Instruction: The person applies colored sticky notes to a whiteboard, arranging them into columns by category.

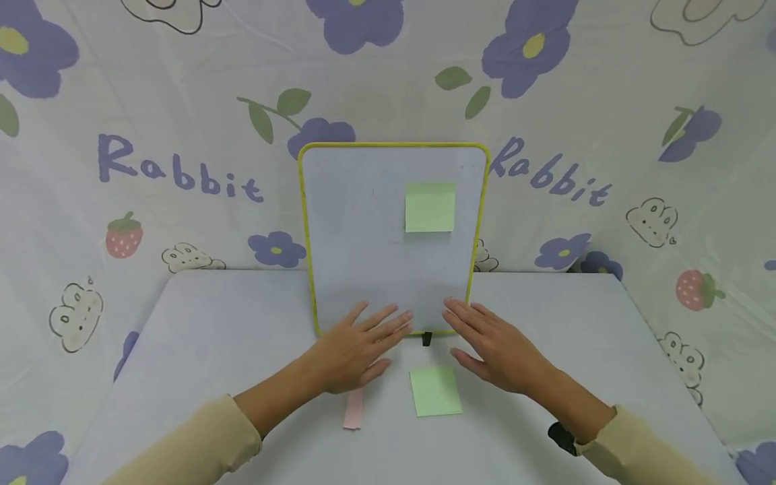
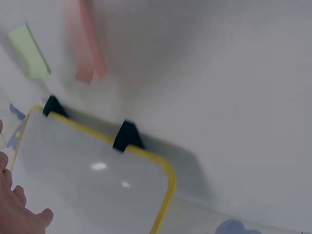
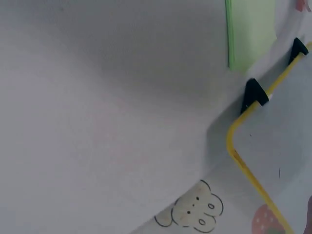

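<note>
A whiteboard (image 1: 358,229) with a yellow frame stands upright on the table. One green sticky note (image 1: 430,207) clings to its upper right part. My left hand (image 1: 358,347), fingers spread and nothing held, hovers by the board's lower edge; in the left wrist view, part of that hand (image 2: 19,209) shows at the lower left. Near the lower right corner, my right hand (image 1: 506,353) extends its fingers, also holding nothing. Between the forearms lies a green sticky note pad (image 1: 436,392). A pink paper strip or pad (image 1: 353,411) is partly hidden under my left hand.
Black feet (image 2: 128,136) support the board's lower edge; one black foot (image 3: 254,95) also shows in the right wrist view. Behind the white table (image 1: 545,316) hangs a patterned curtain (image 1: 388,94). Something black (image 1: 562,438) is at my right wrist.
</note>
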